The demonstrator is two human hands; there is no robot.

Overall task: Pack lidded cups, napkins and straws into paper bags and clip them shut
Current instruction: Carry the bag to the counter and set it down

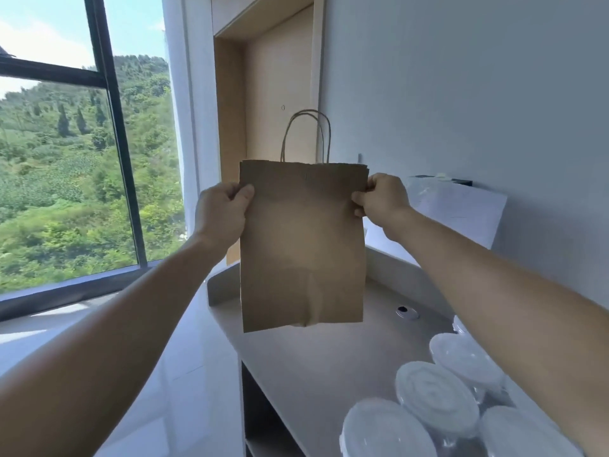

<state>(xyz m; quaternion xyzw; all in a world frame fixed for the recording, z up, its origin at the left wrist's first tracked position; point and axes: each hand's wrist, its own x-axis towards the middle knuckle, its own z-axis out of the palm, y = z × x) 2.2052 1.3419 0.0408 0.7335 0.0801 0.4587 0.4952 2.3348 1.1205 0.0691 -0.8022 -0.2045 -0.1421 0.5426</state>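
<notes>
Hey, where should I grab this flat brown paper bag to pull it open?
Probably at the top rim of the flat brown paper bag, coming from above: one panel in the left hand, the other in the right hand. It hangs folded flat, mouth upward.

A flat brown paper bag [301, 245] hangs in the air above a grey counter [316, 364], its twisted handles [306, 135] standing up. The left hand [222, 212] pinches its left edge near the top, the right hand [379, 197] its right edge — both arms stretched forward. Clear cups with white lids [435, 394] crowd the counter's near right corner. A window [66, 159] on the left shows green hillside.
</notes>
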